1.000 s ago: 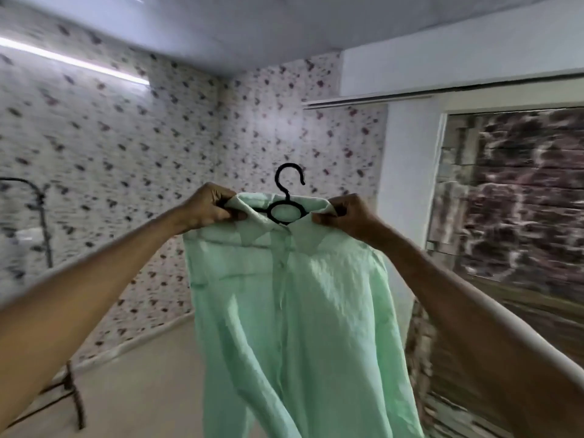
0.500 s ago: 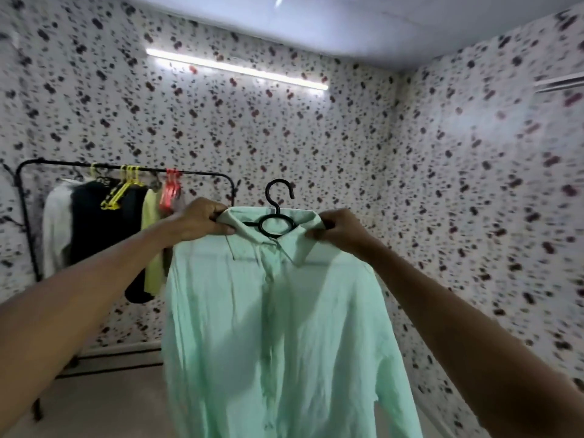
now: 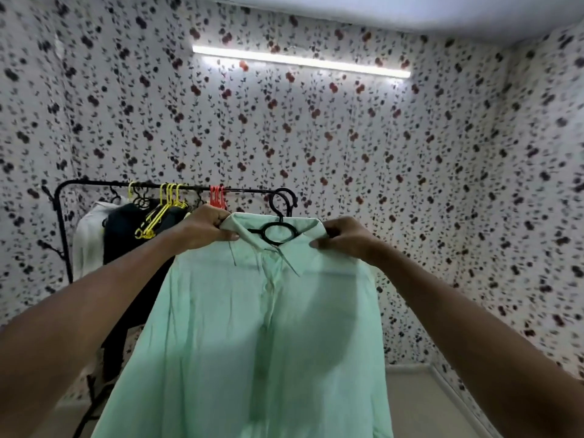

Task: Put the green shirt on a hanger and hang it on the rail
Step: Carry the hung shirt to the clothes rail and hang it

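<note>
Two bare forearms reach in from 7 and 5 o'clock and meet at the shoulders of the green shirt (image 3: 252,327), held up mid-frame. The left hand (image 3: 207,227) has its fingers curled round the shirt's left shoulder just beside the collar; the right hand (image 3: 343,237) pinches the right shoulder the same way. The shirt is pale mint, lightly creased, with a pointed collar and a closed front placket facing the camera — its long axis runs straight down toward 6 o'clock, collar uppermost. A black hanger (image 3: 275,233) sits inside the neck, its oval loop showing in the collar opening and its hook rising toward 12 o'clock.

Beyond, toward 9 o'clock, stands the black rail (image 3: 177,186) carrying yellow hangers (image 3: 164,205), red hangers (image 3: 217,197), a dark garment (image 3: 126,229) and a white garment (image 3: 90,235). The hook overlaps the rail's right end, though whether they touch is hard to tell. Farthest back — floral wallpaper (image 3: 316,128) and a tube light (image 3: 300,61).
</note>
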The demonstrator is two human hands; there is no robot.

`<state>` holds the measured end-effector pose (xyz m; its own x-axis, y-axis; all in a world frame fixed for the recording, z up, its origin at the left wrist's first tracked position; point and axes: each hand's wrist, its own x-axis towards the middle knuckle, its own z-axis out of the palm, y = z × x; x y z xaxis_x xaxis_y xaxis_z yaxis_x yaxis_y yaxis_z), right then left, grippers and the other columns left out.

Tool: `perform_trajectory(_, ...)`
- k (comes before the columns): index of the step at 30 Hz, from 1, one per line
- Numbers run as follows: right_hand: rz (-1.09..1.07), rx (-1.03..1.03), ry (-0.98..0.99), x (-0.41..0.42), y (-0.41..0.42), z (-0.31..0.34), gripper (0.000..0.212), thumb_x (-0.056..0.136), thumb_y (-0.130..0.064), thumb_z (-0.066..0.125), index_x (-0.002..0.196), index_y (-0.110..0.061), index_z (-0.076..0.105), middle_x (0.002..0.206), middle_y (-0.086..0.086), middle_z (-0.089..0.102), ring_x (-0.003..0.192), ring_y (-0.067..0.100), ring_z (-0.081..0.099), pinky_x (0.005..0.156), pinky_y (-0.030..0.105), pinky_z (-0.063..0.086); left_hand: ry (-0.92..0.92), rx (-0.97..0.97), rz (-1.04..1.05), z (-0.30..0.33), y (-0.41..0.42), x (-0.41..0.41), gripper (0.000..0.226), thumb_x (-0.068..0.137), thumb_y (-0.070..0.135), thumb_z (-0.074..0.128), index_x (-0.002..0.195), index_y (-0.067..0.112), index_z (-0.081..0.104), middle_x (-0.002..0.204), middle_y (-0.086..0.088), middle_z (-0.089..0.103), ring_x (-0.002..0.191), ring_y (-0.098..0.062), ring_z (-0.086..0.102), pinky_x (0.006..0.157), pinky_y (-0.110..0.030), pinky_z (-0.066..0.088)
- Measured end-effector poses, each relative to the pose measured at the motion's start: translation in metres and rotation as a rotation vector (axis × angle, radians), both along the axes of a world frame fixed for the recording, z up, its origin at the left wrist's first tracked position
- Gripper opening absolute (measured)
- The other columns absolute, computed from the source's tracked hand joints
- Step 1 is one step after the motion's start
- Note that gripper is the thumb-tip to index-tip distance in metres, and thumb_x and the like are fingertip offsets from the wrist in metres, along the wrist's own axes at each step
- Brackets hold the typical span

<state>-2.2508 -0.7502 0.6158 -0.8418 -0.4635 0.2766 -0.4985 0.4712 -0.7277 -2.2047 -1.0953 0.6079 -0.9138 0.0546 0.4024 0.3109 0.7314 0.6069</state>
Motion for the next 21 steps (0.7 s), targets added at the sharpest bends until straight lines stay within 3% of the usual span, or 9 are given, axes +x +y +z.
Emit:
perform_trajectory(3,0.029,-0.001,0.01,-0.068,-0.029,-0.01,0.016,0.083,-0.013,0.082,0.097,-0.007,0.076,0.08,0.001,0.072,0.066,0.01,0.064,0.058,0.021,0.055,0.004,-0.029,0.033,-0.008,-0.026,-0.059,0.014,0.083,0.011,0.082,0.093,0.004,0.075,0.083,-0.015,0.069,0.076,-0.014,0.056,0.068,-0.027,0.042)
perform_trajectory(7,0.109,-0.007,0.034,-0.161,-0.068,-0.013,0.027,0.08,-0.015,0.084,0.105,-0.007,0.077,0.1,0.012,0.078,0.08,0.019,0.072,0.078,0.034,0.062,-0.007,-0.084,0.098,-0.014,-0.054,-0.139,0.014,0.083,0.011,0.082,0.096,0.01,0.076,0.09,-0.01,0.075,0.078,-0.013,0.062,0.068,-0.023,0.047)
perform_trajectory(10,0.106,-0.013,0.052,-0.239,-0.096,-0.009,0.023,0.079,-0.014,0.086,0.102,-0.012,0.079,0.094,0.007,0.079,0.076,0.016,0.07,0.072,0.029,0.061,-0.004,-0.049,0.147,-0.009,-0.077,-0.204,0.019,0.079,0.008,0.085,0.097,0.006,0.078,0.092,-0.013,0.076,0.081,-0.017,0.065,0.07,-0.027,0.052)
perform_trajectory(16,-0.003,-0.056,0.077,-0.37,-0.154,-0.022,0.012,0.077,-0.012,0.082,0.086,-0.02,0.079,0.088,0.013,0.077,0.073,0.017,0.066,0.077,0.045,0.061,0.038,-0.095,0.288,-0.02,-0.109,-0.321,0.021,0.076,0.01,0.085,0.074,0.026,0.072,0.074,0.003,0.067,0.071,-0.015,0.06,0.061,-0.026,0.044)
perform_trajectory(21,-0.04,-0.072,0.101,-0.452,-0.192,-0.035,0.02,0.076,-0.008,0.081,0.094,-0.016,0.081,0.09,0.01,0.078,0.08,0.02,0.071,0.081,0.048,0.06,0.029,-0.216,0.326,-0.027,-0.136,-0.415,0.02,0.078,0.016,0.084,0.096,0.022,0.078,0.075,0.012,0.064,0.076,-0.013,0.062,0.057,-0.022,0.038)
